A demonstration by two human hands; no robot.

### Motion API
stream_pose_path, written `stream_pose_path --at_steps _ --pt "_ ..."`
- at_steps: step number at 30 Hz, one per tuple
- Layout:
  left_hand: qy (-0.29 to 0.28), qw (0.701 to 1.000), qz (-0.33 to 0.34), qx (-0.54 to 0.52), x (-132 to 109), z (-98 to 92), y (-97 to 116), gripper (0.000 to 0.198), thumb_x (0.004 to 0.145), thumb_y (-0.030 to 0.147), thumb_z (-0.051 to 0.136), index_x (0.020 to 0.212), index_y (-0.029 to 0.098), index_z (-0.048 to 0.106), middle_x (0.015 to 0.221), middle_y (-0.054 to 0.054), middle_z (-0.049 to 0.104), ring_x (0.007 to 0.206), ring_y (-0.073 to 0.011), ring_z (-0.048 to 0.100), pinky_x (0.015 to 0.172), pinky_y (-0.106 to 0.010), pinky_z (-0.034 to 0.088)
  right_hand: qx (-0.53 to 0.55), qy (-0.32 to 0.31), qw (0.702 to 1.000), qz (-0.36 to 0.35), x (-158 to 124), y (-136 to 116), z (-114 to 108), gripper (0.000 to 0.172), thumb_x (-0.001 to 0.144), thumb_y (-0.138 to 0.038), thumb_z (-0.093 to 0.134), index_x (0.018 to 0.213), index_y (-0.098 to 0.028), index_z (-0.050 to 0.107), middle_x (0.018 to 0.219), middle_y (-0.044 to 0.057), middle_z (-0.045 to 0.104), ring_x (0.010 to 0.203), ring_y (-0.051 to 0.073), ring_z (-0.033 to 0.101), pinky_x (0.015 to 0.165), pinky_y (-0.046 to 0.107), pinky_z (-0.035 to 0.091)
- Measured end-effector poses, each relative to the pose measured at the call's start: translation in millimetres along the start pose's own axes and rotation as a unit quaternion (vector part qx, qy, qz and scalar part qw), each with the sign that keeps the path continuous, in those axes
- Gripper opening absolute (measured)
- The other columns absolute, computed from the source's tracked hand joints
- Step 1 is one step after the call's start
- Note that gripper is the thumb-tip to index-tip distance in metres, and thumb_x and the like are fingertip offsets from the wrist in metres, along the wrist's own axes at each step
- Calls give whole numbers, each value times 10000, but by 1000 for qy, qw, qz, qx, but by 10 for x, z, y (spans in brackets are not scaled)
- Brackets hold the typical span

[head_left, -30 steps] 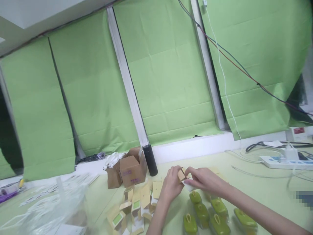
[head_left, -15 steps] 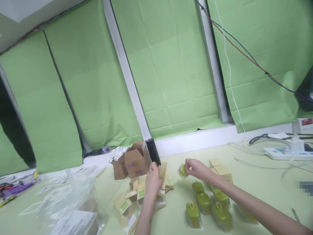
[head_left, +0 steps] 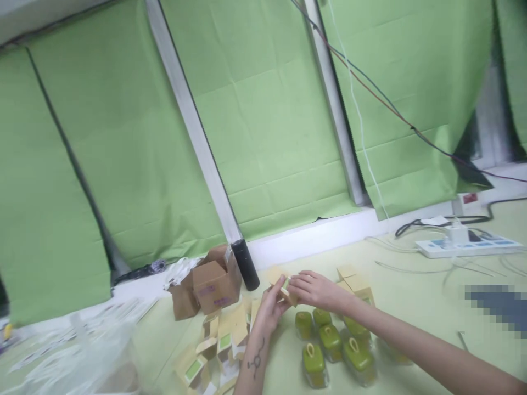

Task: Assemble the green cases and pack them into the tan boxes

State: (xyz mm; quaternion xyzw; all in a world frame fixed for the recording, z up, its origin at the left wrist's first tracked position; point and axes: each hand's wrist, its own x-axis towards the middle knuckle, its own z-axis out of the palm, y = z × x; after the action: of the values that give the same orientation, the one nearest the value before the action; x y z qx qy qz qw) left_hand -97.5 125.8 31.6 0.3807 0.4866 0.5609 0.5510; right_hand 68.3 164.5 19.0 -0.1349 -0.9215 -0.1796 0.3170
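Nearest to the camera, a group of green-lidded jars (head_left: 329, 343) stands on the pale counter (head_left: 411, 312), just below the two hands. To the left of the jars lies a loose pile of small cartons with green labels (head_left: 224, 340), and further left a clear plastic bag (head_left: 74, 367), which is blurred.

Above the jars, the left hand (head_left: 269, 307) and the right hand (head_left: 315, 289) meet around one small tan carton (head_left: 285, 286), held a little over the counter. The fingers of the left hand are curled on its left side. The fingers of the right hand are closed on its right side and top, so both hands grip it.

Just behind the right hand stand a few folded tan cartons (head_left: 356, 281). Behind the left hand are an open brown cardboard box (head_left: 214, 282) and, beside it, a black cylinder (head_left: 246, 265). Far right, a white power strip (head_left: 469, 248) lies with cables. Green sheets (head_left: 267, 137) cover the wall behind.
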Motion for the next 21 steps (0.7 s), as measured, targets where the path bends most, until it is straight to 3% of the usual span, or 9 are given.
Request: stream_pose_path --at_steps 6,10,13,17,21 --pt "-29 996 -79 -38 203 235 16 277 873 314 546 1088 139 555 1048 -67 604 849 -167 611 717 -344 531 -84 45 994 -45 -228 196 -86 306 935 -118 421 1231 -87 493 1181 159 620 1186 219 505 989 418 414" --pt "-19 993 -87 -77 255 332 52 285 880 327 533 1101 148 548 1062 -65 600 858 -169 610 722 -350 531 -101 43 993 -51 -355 271 -139 245 927 -87 408 1118 -128 557 1029 101 678 1042 167 589 1000 400 409" --pt "-13 994 -67 -90 243 378 112 288 885 352 520 1082 145 552 1024 -58 606 812 -153 610 689 -326 531 -99 47 994 -27 -417 296 -162 232 919 -95 412 1085 -141 567 993 90 676 1016 169 596 980 391 427" --pt "-13 997 -60 -57 202 441 136 270 876 333 538 1067 142 559 1003 -53 610 794 -148 609 675 -318 530 -78 62 995 27 -383 287 -213 335 905 -72 386 1217 -137 491 1176 135 606 1169 213 505 978 437 416" --pt "-8 998 -57 -22 221 495 89 286 876 334 539 1092 148 554 1058 -64 603 861 -170 610 728 -356 529 -38 32 998 40 -247 275 -275 336 918 -83 389 1221 -190 490 1200 91 604 1180 184 486 1021 404 366"
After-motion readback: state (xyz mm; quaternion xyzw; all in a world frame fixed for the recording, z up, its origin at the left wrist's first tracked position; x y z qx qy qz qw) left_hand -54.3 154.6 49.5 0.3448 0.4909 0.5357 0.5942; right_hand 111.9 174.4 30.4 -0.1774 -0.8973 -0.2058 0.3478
